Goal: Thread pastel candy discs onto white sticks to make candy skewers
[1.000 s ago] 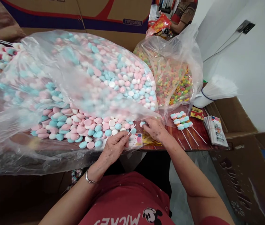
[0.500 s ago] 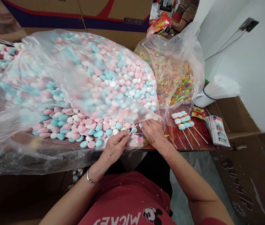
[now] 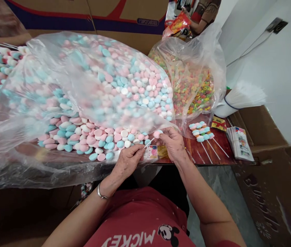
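Observation:
Between its thumb and fingers, my left hand [image 3: 130,159] pinches a thin white stick [image 3: 149,142] that slants up to the right. My right hand [image 3: 172,144] is closed on a pink, white and blue marshmallow [image 3: 158,133] at the stick's upper end. Whether the stick has entered it, I cannot tell. Loose pink, blue and white marshmallows [image 3: 91,139] lie left of my hands, spilling from a big clear bag [image 3: 124,68]. Beneath my hands is a printed card or packet [image 3: 150,152]. To the right lie several finished marshmallow skewers [image 3: 201,131] with white sticks.
A bag of small colourful ring candies [image 3: 194,82] stands behind on the right. Near it are a container of white sticks [image 3: 243,97], a stack of printed packets [image 3: 240,144] and cardboard boxes [image 3: 269,185]. More skewers [image 3: 1,65] lie far left. Another person's arm [image 3: 199,25] shows at the back.
My right hand has come up from the table beside the bag edge with a marshmallow and brought it to the stick's end. My left hand still holds the stick, slightly shifted right.

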`<state>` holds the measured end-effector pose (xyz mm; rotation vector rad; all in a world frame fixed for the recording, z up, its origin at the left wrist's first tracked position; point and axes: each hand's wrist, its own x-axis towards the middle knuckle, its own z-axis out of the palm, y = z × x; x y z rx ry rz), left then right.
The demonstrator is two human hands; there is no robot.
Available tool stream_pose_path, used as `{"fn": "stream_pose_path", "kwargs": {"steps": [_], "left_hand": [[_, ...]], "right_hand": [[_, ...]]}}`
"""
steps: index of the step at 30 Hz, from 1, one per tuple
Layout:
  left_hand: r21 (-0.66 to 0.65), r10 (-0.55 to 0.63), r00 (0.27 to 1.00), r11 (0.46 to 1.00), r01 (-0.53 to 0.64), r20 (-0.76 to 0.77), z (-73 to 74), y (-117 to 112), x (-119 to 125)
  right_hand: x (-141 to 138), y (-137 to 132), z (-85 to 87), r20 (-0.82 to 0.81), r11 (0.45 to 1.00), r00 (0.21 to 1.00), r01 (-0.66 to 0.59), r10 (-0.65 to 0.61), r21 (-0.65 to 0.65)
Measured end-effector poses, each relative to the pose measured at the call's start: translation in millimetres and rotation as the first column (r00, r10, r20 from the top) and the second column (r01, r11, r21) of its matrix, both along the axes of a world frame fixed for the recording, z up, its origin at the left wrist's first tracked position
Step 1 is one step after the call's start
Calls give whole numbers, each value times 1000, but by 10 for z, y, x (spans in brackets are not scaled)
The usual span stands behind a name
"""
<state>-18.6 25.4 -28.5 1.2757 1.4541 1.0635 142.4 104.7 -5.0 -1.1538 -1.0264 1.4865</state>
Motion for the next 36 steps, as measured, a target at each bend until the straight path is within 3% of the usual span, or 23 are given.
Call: {"fn": "stream_pose_path", "kwargs": {"steps": [9,17,20,25,29,36], "left_hand": [[-27,-10,1000,1000,10,10,-9,-3,-3],[-33,-19,999,999,20,39,37,0,-4],[-16,-9,999,1000,9,40,24,-3,-5],[10,2,998,1000,-3,65,3,2,-1],[18,17,996,1000,-19,90,-24,3,-6],[25,53,996,998,-55,78,-101,-17,-42]], "right_hand": [[-43,-49,35,-47,1000,999,-27,27,12],[23,-98,-110,21,970,986,-166,165,179],[50,-119,-188,189,916,973,-191,131,352],[83,-148,-216,459,767,887,-330,53,551],[70,-194,-237,524,658,852,-408,24,633],[-107,-376,-306,588,548,807,-465,-61,695]]}}
